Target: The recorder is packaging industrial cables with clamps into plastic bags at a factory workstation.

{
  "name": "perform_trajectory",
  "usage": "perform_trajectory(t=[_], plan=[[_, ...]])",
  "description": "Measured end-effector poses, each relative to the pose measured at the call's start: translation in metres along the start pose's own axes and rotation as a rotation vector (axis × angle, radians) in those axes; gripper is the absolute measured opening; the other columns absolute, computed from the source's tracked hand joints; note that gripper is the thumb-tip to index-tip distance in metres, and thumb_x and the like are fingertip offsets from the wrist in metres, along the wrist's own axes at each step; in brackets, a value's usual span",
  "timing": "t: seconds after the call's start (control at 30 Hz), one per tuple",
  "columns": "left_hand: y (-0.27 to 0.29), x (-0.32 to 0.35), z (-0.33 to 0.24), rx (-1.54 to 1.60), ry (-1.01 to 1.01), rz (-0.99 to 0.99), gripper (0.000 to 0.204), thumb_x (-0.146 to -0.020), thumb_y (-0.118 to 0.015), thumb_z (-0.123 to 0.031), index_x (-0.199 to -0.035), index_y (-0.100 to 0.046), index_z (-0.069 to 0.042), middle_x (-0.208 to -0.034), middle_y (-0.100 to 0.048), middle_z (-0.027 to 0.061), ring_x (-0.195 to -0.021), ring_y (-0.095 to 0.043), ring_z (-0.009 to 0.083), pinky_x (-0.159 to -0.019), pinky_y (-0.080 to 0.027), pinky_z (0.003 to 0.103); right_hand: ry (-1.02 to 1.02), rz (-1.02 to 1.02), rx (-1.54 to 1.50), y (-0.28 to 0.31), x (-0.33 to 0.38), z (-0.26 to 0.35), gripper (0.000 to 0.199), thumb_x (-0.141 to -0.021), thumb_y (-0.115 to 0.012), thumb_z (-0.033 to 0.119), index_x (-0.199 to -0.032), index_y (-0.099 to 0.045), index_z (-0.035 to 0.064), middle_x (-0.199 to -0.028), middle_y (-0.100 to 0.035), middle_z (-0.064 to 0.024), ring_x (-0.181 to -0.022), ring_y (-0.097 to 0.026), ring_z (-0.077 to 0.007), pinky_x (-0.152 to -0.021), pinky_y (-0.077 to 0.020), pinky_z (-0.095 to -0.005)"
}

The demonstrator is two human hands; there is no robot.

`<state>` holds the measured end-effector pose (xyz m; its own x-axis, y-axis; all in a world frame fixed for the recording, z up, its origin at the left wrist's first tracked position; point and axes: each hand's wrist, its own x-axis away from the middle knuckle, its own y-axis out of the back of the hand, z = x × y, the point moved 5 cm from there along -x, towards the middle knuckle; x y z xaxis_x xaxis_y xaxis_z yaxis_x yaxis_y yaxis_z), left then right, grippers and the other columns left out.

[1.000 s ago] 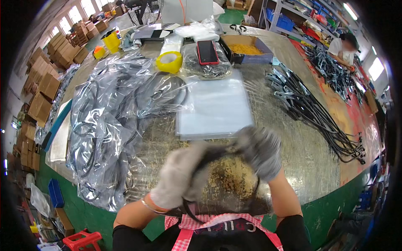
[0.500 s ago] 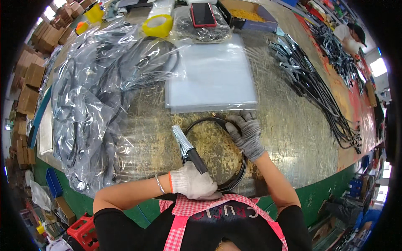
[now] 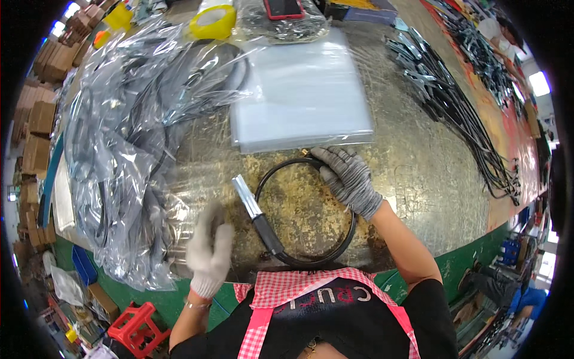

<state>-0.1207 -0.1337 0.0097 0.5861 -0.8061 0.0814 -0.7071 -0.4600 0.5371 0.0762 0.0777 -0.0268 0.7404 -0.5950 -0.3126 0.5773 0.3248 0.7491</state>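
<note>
A black cable [image 3: 307, 261] lies coiled in a ring on the worktable in front of me. At its left side is a clamp [image 3: 258, 216] with silvery metal jaws and a black grip, and a small brass-coloured end [image 3: 305, 152] shows at the top. My right hand [image 3: 348, 179], in a grey glove, is closed on the upper right of the coil, its fingertips beside the brass end. Left of the clamp, apart from it, my left hand [image 3: 209, 251] in a white glove is held with fingers stretched and nothing in it. Its fingers are slightly blurred.
Beyond the coil lies a stack of clear plastic bags [image 3: 302, 90]. Bagged cables [image 3: 128, 149] are heaped at the left. Several loose clamp cables [image 3: 457, 119] lie at the right. At the back are yellow tape [image 3: 213, 23] and a phone [image 3: 283, 8]. A red stool [image 3: 139, 329] stands lower left.
My left hand has let go of the clamp's grip and moved left, its fingers opening. The coil now lies flatter as a single visible ring. My right hand has stayed on it.
</note>
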Motion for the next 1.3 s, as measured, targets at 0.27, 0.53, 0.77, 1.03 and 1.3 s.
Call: perform_trajectory(t=[0.27, 0.53, 0.77, 1.03, 1.3], plan=[[-0.086, -0.027, -0.057, -0.311, -0.485, 0.112, 0.041, -0.071, -0.070, -0.032, -0.108, -0.063, -0.015, -0.128, -0.040, 0.0294, -0.118, -0.043, 0.0442, -0.098, -0.037, 0.046, -0.498, -0.053, -0.474, -0.021, -0.003, -0.030, 0.019, -0.086, -0.062, 0.012, -0.102, -0.066, 0.0034, -0.093, -0.067, -0.0143, -0.086, -0.064, -0.0286, -0.080, -0.0496, -0.0354], [-0.096, -0.035, -0.070, -0.367, -0.681, 0.231, 0.053, -0.071, -0.068, -0.032, -0.119, -0.055, -0.015, -0.132, -0.038, 0.0241, -0.125, -0.038, 0.0422, -0.101, -0.034, 0.050, -0.158, -0.100, 0.132, -0.006, 0.000, -0.003, 0.022, -0.078, -0.059, 0.015, -0.099, -0.064, 0.0106, -0.097, -0.059, -0.0136, -0.093, -0.053, -0.0322, -0.082, -0.0432, -0.0441], [-0.113, -0.039, -0.078, -0.489, -0.726, 0.293, 0.066, -0.068, -0.064, -0.035, -0.127, -0.047, -0.008, -0.126, -0.044, 0.0169, -0.122, -0.039, 0.0339, -0.103, -0.028, 0.050, 0.069, -0.134, 0.452, 0.009, -0.009, 0.008, 0.030, -0.076, -0.059, 0.017, -0.105, -0.063, 0.0102, -0.106, -0.060, -0.0089, -0.103, -0.053, -0.0267, -0.091, -0.0381, -0.0442], [-0.109, -0.021, -0.072, -0.522, -0.769, 0.336, 0.069, -0.069, -0.064, -0.038, -0.127, -0.046, -0.005, -0.128, -0.043, 0.0204, -0.125, -0.038, 0.0361, -0.103, -0.028, 0.049, -0.073, 0.710, 0.525, -0.002, -0.005, 0.000, 0.043, -0.085, -0.055, 0.034, -0.125, -0.055, 0.0192, -0.135, -0.047, 0.0013, -0.123, -0.043, -0.0159, -0.097, -0.0372, -0.0396], [-0.106, -0.024, -0.078, -0.409, -0.735, 0.287, 0.065, -0.071, -0.066, -0.035, -0.124, -0.048, -0.004, -0.124, -0.047, 0.0184, -0.122, -0.042, 0.0342, -0.103, -0.031, 0.048, -0.204, -0.096, 0.153, -0.023, -0.041, -0.021, 0.026, -0.088, -0.057, 0.032, -0.087, -0.064, 0.0075, -0.085, -0.062, -0.0119, -0.086, -0.059, -0.0311, -0.077, -0.0462, -0.0427]])
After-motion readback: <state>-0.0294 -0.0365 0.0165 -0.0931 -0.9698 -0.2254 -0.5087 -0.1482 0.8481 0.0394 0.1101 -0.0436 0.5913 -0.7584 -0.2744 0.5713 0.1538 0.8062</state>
